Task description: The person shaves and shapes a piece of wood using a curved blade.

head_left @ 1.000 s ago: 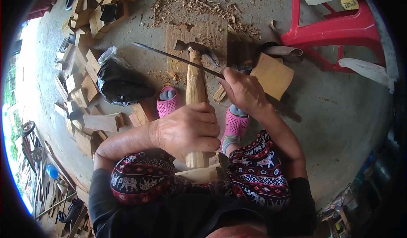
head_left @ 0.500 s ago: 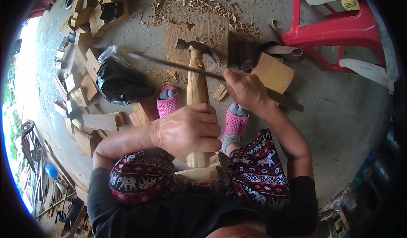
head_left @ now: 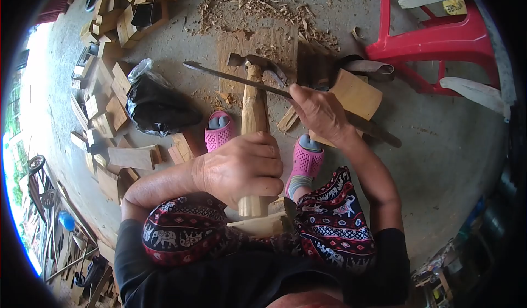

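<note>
My left hand [head_left: 239,171] is wrapped round the pale wooden handle [head_left: 253,118] of a claw hammer, held upright in view with its dark metal head [head_left: 236,60] away from me. Fresh cut facets show along the handle, and its butt end sticks out below my fist. In my right hand [head_left: 321,116] is a long-handled knife, its thin dark blade [head_left: 219,74] lying across the hammer handle just below the head. The knife's brown handle [head_left: 379,131] runs back under my right forearm.
Beyond the hammer a wooden board [head_left: 228,39] lies on the concrete, with wood shavings [head_left: 258,6] around it. Wood blocks [head_left: 104,99] and a black plastic bag [head_left: 156,105] are at left. A red plastic chair [head_left: 433,42] is at upper right. My feet wear pink clogs [head_left: 306,160].
The knife has shifted slightly to the right, its tip now nearer the hammer and its handle end farther out. My left hand and the hammer stay nearly in place.
</note>
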{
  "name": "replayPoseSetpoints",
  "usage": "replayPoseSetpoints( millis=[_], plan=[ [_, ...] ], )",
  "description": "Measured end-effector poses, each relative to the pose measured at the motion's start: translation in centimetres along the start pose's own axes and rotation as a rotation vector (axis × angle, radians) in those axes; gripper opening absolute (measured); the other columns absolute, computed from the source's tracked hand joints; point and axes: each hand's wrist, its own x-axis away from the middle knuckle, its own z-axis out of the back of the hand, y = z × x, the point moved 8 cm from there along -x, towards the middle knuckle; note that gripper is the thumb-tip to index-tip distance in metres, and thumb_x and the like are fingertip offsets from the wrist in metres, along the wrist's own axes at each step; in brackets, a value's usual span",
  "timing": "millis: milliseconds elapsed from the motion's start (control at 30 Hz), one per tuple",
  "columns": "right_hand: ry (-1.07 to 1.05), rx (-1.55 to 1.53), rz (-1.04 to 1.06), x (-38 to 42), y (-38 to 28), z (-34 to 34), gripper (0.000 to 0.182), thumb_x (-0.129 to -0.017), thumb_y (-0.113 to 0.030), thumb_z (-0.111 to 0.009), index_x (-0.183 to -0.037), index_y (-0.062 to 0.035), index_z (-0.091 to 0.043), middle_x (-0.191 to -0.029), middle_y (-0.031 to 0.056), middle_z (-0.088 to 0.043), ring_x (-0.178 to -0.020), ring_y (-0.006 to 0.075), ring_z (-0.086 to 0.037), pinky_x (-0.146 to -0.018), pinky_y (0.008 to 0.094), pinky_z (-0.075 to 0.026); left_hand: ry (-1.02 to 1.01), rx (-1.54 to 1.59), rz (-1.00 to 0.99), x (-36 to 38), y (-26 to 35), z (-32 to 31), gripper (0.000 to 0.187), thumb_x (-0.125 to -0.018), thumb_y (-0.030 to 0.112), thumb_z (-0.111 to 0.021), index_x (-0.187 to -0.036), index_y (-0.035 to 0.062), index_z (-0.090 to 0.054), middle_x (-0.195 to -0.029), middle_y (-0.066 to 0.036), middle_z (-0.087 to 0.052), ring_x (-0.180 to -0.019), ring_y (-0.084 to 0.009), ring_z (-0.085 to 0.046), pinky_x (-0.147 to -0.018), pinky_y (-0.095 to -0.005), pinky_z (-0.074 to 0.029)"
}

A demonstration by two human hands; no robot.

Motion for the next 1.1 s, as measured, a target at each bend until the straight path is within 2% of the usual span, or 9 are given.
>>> replayPoseSetpoints(
  millis=[100,200,300,400,600,700,867,933,1100],
  plan=[
    [-0.002,0.013,0.022,-0.1,-1.6,1.2,0.017,-0.085,-0.009,-0.060,-0.090,-0.0061,-0.045,-0.075,0.0156,-0.060,-0.069,0.0392,-0.061,-0.052,0.0450,-0.048,-0.027,0.019,-0.007,0.2,0.0,-0.4,0.025,-0.061,0.027,-0.065,-0.078,0.0102,-0.056,-0.076,-0.003,-0.054,-0.077,-0.0227,-0.059,-0.079,-0.0381,-0.045],
    [0.079,0.008,0.145,0.3,-2.5,1.7,0.012,-0.087,-0.008,-0.053,-0.095,-0.0083,-0.044,-0.073,0.0133,-0.063,-0.065,0.0344,-0.065,-0.049,0.0421,-0.051,-0.048,0.026,-0.005,0.1,0.0,-0.5,0.025,-0.061,0.028,-0.065,-0.078,0.0106,-0.056,-0.076,-0.003,-0.054,-0.076,-0.0226,-0.058,-0.079,-0.0378,-0.045],
    [0.002,0.064,0.036,-0.2,1.3,-0.2,0.011,-0.087,-0.009,-0.052,-0.095,-0.0085,-0.044,-0.073,0.0123,-0.062,-0.063,0.0341,-0.064,-0.048,0.0431,-0.051,-0.040,0.014,-0.013,0.2,0.0,-0.5,0.025,-0.061,0.028,-0.065,-0.077,0.0109,-0.056,-0.076,-0.003,-0.054,-0.076,-0.0224,-0.058,-0.078,-0.0377,-0.045],
    [-0.148,0.151,-0.166,0.1,3.1,-1.1,0.017,-0.084,-0.010,-0.060,-0.091,-0.0061,-0.045,-0.073,0.0155,-0.061,-0.068,0.0377,-0.062,-0.054,0.0453,-0.049,-0.031,0.003,-0.013,0.3,0.1,-0.4,0.024,-0.061,0.028,-0.065,-0.076,0.0112,-0.056,-0.075,-0.003,-0.054,-0.076,-0.0223,-0.058,-0.078,-0.0375,-0.045],
    [0.051,-0.043,0.070,0.6,-0.9,1.1,0.014,-0.091,-0.016,-0.055,-0.091,-0.0063,-0.044,-0.072,0.0175,-0.061,-0.066,0.0389,-0.062,-0.051,0.0469,-0.048,-0.053,0.023,-0.008,0.2,0.0,-0.8,0.024,-0.061,0.028,-0.064,-0.076,0.0111,-0.056,-0.076,-0.003,-0.054,-0.076,-0.0223,-0.058,-0.078,-0.0376,-0.046],
    [-0.210,0.136,-0.213,-0.5,4.4,-2.1,0.011,-0.089,-0.012,-0.055,-0.093,-0.0076,-0.046,-0.076,0.0161,-0.061,-0.069,0.0381,-0.061,-0.053,0.0454,-0.048,-0.045,0.000,-0.004,0.1,0.0,-0.3,0.019,-0.068,0.022,-0.074,-0.075,0.0133,-0.060,-0.072,0.000,-0.055,-0.073,-0.0202,-0.059,-0.075,-0.0371,-0.048],
    [-0.007,0.088,0.013,-0.2,-0.4,1.4,0.015,-0.087,-0.011,-0.058,-0.093,-0.0065,-0.045,-0.075,0.0154,-0.060,-0.068,0.0377,-0.061,-0.053,0.0451,-0.048,-0.040,0.013,-0.016,0.2,-0.1,-0.7,0.020,-0.063,0.025,-0.068,-0.077,0.0124,-0.059,-0.074,-0.001,-0.054,-0.074,-0.0210,-0.058,-0.076,-0.0375,-0.047],
    [0.024,-0.009,0.102,-0.3,-1.8,1.5,0.012,-0.088,-0.009,-0.051,-0.098,-0.0096,-0.044,-0.075,0.0111,-0.061,-0.068,0.0335,-0.065,-0.052,0.0436,-0.052,-0.058,0.019,-0.020,0.1,0.1,-1.2,0.024,-0.059,0.027,-0.063,-0.077,0.0113,-0.058,-0.075,-0.002,-0.053,-0.075,-0.0222,-0.057,-0.077,-0.0377,-0.045],
    [0.006,0.050,0.070,-0.5,-0.1,-0.5,0.014,-0.086,-0.011,-0.055,-0.097,-0.0098,-0.046,-0.071,0.0100,-0.059,-0.067,0.0318,-0.064,-0.052,0.0428,-0.052,-0.099,-0.031,-0.012,0.5,0.1,-1.5,0.025,-0.061,0.031,-0.067,-0.077,0.0138,-0.058,-0.074,0.001,-0.054,-0.076,-0.0196,-0.060,-0.080,-0.0380,-0.047]
  ],
)
